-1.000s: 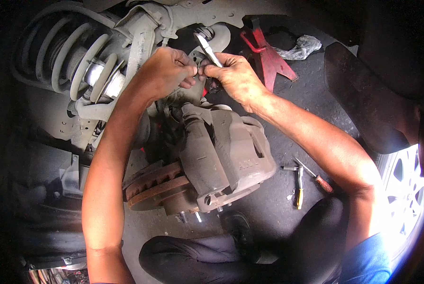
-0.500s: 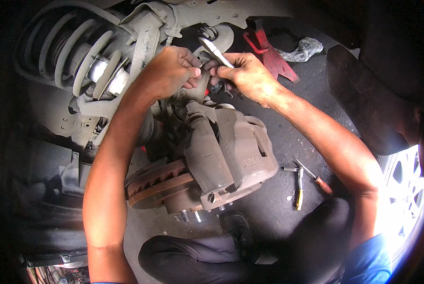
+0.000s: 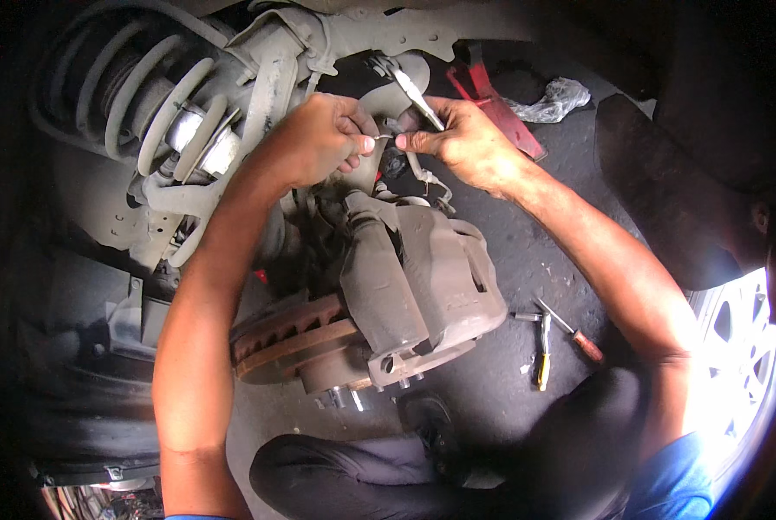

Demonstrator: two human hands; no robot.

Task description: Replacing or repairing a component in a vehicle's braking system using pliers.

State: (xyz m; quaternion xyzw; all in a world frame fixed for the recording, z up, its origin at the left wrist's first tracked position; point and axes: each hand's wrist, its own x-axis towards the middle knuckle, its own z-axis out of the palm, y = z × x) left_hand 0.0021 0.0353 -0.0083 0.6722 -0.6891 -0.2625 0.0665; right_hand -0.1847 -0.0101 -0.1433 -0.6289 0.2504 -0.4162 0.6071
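Observation:
Above the brake caliper (image 3: 431,269), my two hands are close together. My left hand (image 3: 332,134) is closed, its thumb and forefinger pinching a small thin metal pin (image 3: 383,137). Closed too, my right hand (image 3: 466,143) has its thumb tip at the pin's other end. Across that hand lies a slim silver hand tool (image 3: 416,97), held against the fingers and pointing up and left; its exact kind is hard to make out. Below the caliper sits a rusty brake disc (image 3: 297,342) with wheel studs showing.
A coil spring (image 3: 149,108) and suspension arms fill the upper left. A red stand (image 3: 505,117) and crumpled clear plastic (image 3: 560,100) are beyond my right hand. On the floor at right lie a screwdriver (image 3: 588,347) and a yellow-handled tool (image 3: 544,368).
My right thumb has shifted to the pin, which now shows between both thumbs. The silver tool has moved slightly right and down. More of a bracket shows beneath my right hand.

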